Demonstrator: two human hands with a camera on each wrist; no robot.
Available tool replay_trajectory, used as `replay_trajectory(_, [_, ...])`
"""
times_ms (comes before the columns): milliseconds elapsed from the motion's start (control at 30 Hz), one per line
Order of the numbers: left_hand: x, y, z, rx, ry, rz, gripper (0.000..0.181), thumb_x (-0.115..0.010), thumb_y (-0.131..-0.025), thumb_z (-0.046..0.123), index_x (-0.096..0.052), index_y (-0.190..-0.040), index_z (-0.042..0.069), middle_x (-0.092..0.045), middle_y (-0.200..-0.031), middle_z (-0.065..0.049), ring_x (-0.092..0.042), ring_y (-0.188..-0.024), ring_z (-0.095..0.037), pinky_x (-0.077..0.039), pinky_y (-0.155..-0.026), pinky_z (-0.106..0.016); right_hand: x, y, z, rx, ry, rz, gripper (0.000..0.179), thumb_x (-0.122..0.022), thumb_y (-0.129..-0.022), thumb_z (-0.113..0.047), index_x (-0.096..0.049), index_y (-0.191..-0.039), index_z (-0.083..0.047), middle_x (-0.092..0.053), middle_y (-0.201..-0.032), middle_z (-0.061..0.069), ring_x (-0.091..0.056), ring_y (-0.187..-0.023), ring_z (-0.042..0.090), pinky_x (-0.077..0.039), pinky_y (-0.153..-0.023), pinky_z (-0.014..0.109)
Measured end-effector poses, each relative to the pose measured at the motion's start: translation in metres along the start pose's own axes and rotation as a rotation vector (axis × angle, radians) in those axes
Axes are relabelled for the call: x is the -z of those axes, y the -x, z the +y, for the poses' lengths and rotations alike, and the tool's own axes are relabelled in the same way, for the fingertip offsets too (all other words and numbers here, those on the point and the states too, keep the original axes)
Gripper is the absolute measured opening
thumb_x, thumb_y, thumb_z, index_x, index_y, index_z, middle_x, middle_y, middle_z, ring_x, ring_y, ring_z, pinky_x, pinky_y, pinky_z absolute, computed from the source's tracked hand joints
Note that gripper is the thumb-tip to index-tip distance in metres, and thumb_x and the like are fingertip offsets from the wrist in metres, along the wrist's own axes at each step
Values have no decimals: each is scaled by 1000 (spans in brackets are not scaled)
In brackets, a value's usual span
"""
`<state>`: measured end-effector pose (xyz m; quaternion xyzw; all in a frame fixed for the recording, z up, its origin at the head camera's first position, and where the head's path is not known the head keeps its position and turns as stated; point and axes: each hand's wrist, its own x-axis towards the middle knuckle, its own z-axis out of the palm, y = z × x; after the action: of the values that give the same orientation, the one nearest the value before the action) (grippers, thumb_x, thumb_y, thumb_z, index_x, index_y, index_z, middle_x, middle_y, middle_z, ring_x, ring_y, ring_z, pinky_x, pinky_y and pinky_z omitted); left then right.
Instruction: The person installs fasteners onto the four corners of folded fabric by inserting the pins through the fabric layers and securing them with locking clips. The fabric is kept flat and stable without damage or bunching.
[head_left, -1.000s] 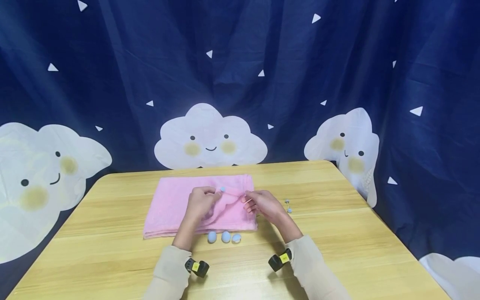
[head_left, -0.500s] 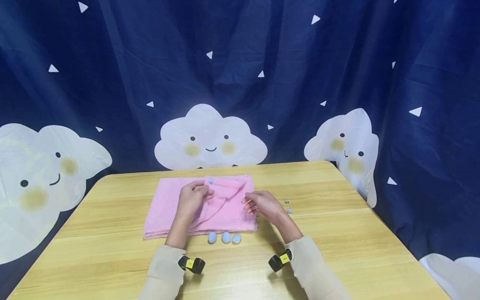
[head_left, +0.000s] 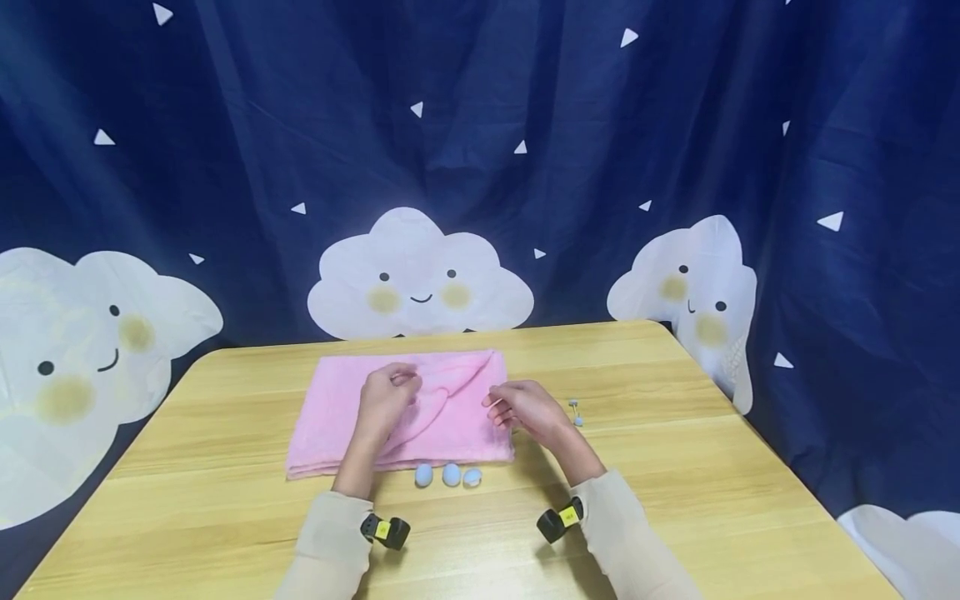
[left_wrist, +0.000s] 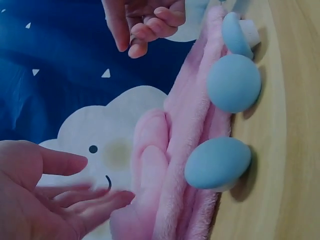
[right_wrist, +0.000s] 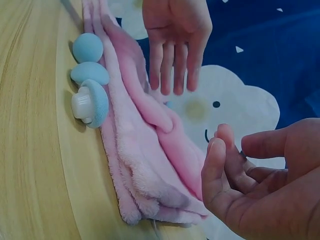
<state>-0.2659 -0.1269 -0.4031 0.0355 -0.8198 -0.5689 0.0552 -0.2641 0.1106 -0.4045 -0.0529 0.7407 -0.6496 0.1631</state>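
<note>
A folded pink fleece blanket lies on the table, one flap turned back into a soft roll across its right half. Over its middle is my left hand, with fingers extended in the right wrist view and fingertips close to the roll. My right hand hovers by the blanket's right edge, fingers loosely bent, thumb apart from the fingertips in the right wrist view. Along the blanket's front edge sit three light-blue rounded caps. One tipped cap shows its white base.
Small blue-ended pieces lie on the wooden table right of the blanket. Behind the table hangs a dark blue curtain printed with white clouds. Each wrist carries a black camera.
My left hand has moved left, off the raised blanket flap. The flap has dropped away from both hands, and its small blue dot is out of the head view. My right hand is nearly still.
</note>
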Motion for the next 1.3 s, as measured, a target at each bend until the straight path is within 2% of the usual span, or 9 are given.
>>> replay_trajectory(100, [-5,3,1,-61,-165,15,26,-70,-87,6,-74,-112,3,-77,-102,-15,-73,-85,-25,-56,-75,-31,1,0,0,2,4,-13,32,-49,-104,-15,-65,-106,12,-62,-75,3,-59,-68,12,-53,-68,25])
replay_trajectory(167, [-8,5,0,-72,-269,-26,30,-74,-82,4,-75,-111,5,-77,-96,-12,-71,-82,-23,-54,-71,-32,1,0,0,4,5,-15,33,-49,-104,-16,-64,-108,14,-62,-75,3,-59,-68,12,-53,-68,25])
replay_trajectory(267, [-9,8,-1,-53,-418,-129,53,-71,-74,-5,-70,-125,9,-73,-113,-15,-68,-96,-29,-55,-74,-39,1,1,0,3,1,-11,33,-49,-103,-16,-64,-108,14,-62,-74,3,-59,-68,12,-53,-68,25])
replay_trajectory(467, [-9,13,-2,-64,-589,-292,81,-58,-71,-17,-52,-147,10,-52,-150,-20,-44,-141,-45,-38,-114,-58,1,1,0,1,-5,-8,30,-48,-104,-14,-65,-104,11,-62,-74,3,-59,-67,12,-53,-67,25])
replay_trajectory(767, [-8,19,9,-71,-679,-364,75,-55,-78,-16,-53,-147,11,-51,-151,-19,-43,-141,-45,-34,-116,-58,1,2,-3,3,2,-5,30,-49,-104,-14,-66,-104,10,-62,-74,3,-59,-67,13,-53,-67,26])
replay_trajectory(900, [-9,22,9,-68,-753,-419,76,-55,-81,-15,-49,-151,13,-50,-151,-23,-59,-119,-41,-53,-95,-51,2,2,-2,0,6,-5,30,-50,-103,-15,-66,-104,10,-62,-74,2,-59,-67,12,-53,-67,25])
replay_trajectory(1000, [-9,22,9,-74,-783,-442,76,-56,-82,-13,-46,-152,13,-49,-150,-25,-60,-109,-38,-54,-86,-48,2,1,-2,-4,8,-3,30,-50,-103,-15,-66,-105,11,-62,-74,2,-59,-67,11,-53,-67,24])
replay_trajectory(1167, [-9,23,13,-86,-729,-421,70,-55,-81,-13,-51,-148,8,-51,-150,-22,-53,-132,-41,-43,-110,-54,2,2,-4,0,15,-10,31,-49,-104,-15,-65,-107,12,-61,-75,2,-58,-68,12,-52,-67,24])
replay_trajectory(1300, [-17,26,21,-127,-625,-370,63,-60,-77,-13,-60,-138,3,-66,-130,-21,-65,-108,-37,-53,-96,-49,3,3,-4,4,17,-17,32,-49,-104,-15,-65,-108,13,-61,-75,2,-58,-69,12,-53,-68,25])
